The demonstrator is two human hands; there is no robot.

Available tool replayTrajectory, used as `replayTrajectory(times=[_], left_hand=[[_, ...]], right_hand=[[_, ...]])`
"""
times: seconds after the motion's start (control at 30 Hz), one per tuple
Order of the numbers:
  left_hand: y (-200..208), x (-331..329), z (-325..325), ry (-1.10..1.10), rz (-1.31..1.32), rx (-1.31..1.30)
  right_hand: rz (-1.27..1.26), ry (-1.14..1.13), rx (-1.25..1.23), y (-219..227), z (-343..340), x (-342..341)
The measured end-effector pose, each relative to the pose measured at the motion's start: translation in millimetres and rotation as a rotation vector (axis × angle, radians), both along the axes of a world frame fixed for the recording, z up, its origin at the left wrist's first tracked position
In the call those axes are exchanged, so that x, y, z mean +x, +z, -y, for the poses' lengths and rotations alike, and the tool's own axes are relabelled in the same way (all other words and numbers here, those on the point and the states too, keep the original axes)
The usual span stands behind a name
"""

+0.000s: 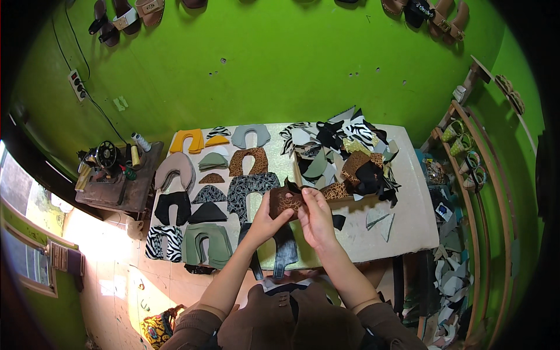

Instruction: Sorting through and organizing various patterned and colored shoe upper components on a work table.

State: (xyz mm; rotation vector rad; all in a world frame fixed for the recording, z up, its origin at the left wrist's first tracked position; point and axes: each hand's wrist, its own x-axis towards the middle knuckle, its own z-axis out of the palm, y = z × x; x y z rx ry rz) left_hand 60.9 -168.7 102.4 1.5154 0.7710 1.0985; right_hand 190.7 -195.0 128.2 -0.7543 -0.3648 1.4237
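Above the near middle of the table, my left hand (269, 220) and my right hand (318, 220) are both closed on a dark brown material piece (284, 200) with an orange line pattern. My left thumb lies across its lower edge; my right fingers pinch its right side. A dark flap stands up at its top edge. Below my hands lie black shiny U-shaped cut pieces (286, 251), partly covered by my left forearm. Left of them are stacks of U-shaped cut pieces in green (219, 255), zebra print (154, 248) and black-grey pattern (236, 195).
A box heaped with scraps (356, 146) stands on the table's right half, with loose offcuts (382, 223) nearer. A sewing machine (108, 157) is at the left. Wooden racks (475, 216) line the right wall. Sandals (125, 20) hang high on the green wall.
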Motion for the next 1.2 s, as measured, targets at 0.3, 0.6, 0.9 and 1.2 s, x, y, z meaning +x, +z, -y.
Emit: replayTrajectory(times=[0.3,0.6,0.9,1.2], left_hand=[[0.7,-14.3,-9.0,0.044,-0.048,-0.071],[15.5,-26.5,-15.6,-0.115,-0.283,0.005],[-5.3,-37.6,-22.8,-0.084,-0.001,-0.294],[-0.8,-38.3,-23.8,-0.115,0.174,-0.439]], right_hand=[[1.101,-0.072,0.115,-18.6,1.2,26.4],[1.524,0.139,0.461,2.4,-5.6,30.0],[1.744,0.104,0.492,-4.9,-10.3,38.7],[1.538,0.128,0.813,32.5,-10.2,31.6]])
